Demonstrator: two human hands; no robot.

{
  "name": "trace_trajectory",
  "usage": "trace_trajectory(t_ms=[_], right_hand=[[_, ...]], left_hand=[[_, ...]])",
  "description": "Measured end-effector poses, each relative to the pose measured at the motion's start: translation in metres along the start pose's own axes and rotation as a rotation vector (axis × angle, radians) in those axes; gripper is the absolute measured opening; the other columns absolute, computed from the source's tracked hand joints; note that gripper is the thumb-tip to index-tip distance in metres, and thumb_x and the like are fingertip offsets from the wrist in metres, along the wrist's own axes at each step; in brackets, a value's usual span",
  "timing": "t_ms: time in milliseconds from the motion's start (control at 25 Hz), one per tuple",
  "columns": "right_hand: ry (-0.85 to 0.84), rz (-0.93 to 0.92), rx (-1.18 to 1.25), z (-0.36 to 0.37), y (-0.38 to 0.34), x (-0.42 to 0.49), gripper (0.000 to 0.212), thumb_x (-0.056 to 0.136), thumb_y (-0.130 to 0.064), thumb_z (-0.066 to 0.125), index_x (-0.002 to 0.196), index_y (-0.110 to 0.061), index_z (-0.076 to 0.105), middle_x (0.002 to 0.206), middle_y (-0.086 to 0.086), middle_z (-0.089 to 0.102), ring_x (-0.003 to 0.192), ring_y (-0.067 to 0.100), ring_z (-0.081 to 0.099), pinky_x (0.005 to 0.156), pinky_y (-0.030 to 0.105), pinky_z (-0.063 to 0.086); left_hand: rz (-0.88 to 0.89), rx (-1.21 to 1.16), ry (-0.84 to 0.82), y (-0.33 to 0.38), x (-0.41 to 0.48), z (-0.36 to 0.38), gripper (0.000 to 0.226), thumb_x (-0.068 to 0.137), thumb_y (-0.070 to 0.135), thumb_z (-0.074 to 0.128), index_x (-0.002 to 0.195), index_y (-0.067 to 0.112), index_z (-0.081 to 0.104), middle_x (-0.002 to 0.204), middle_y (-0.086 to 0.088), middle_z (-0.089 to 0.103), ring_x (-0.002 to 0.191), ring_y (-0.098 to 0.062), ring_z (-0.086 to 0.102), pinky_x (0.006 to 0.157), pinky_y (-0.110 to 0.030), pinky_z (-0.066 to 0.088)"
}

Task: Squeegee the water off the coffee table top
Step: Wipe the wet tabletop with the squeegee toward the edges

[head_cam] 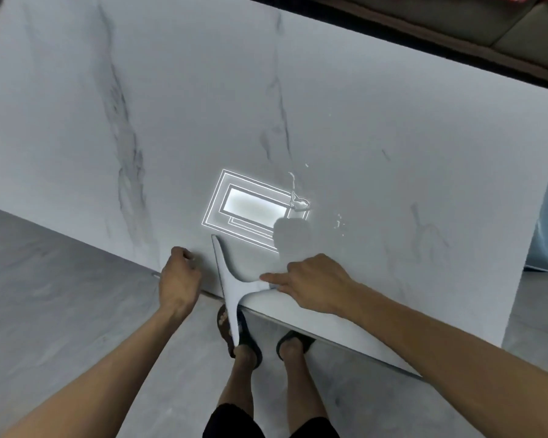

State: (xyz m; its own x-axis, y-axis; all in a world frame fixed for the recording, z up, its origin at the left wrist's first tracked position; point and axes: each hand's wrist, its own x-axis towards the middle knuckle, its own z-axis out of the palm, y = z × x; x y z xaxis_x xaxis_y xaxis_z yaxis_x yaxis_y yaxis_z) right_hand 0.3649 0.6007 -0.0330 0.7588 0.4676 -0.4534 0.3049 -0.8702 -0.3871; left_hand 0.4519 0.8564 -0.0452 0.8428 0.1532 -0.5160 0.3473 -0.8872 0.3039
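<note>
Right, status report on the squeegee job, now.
Right hand gripping squeegee handle, blade overhanging near table edge. Left hand loosely curled on coffee table edge, holding nothing. Water puddle remains mid-table. Nothing in the way.

I see a marbled white worktop (361,121); a squeegee (231,279) lies at its near edge, water (299,202) beyond the squeegee.

One table (329,90) with a marble top fills most of the view. One white squeegee (231,289) lies at its near edge. Two hands show: a left hand (179,279) and a right hand (314,282). Two feet stand below, each in a dark sandal (247,336), so two sandals. One larger puddle (299,201) sits on the top, with several small droplets (339,221) near it. One ceiling-light reflection (250,205) glows on the surface.
</note>
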Motion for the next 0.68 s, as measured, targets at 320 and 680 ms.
trace_trajectory(t_ms=[320,680], right_hand=[[0.086,0.025,0.009,-0.006,0.006,0.033,0.039,0.102,-0.039,0.034,0.141,-0.046,0.038,0.087,0.002,0.062,0.075,0.026,0.062,0.057,0.031,0.036],[0.124,0.460,0.040,-0.001,0.103,-0.151,0.043,0.097,-0.053,0.018,0.138,-0.058,0.032,0.083,-0.012,0.060,0.077,0.012,0.063,0.061,0.026,0.042]], left_hand=[[-0.021,0.020,-0.183,-0.008,0.010,-0.001,0.024,0.083,0.006,0.045,0.104,0.016,0.041,0.086,-0.008,0.058,0.071,-0.026,0.054,0.054,-0.032,0.036],[0.141,0.110,-0.468,0.058,-0.011,0.026,0.019,0.088,0.013,0.049,0.106,0.013,0.043,0.080,-0.002,0.054,0.068,-0.019,0.052,0.057,-0.032,0.039]])
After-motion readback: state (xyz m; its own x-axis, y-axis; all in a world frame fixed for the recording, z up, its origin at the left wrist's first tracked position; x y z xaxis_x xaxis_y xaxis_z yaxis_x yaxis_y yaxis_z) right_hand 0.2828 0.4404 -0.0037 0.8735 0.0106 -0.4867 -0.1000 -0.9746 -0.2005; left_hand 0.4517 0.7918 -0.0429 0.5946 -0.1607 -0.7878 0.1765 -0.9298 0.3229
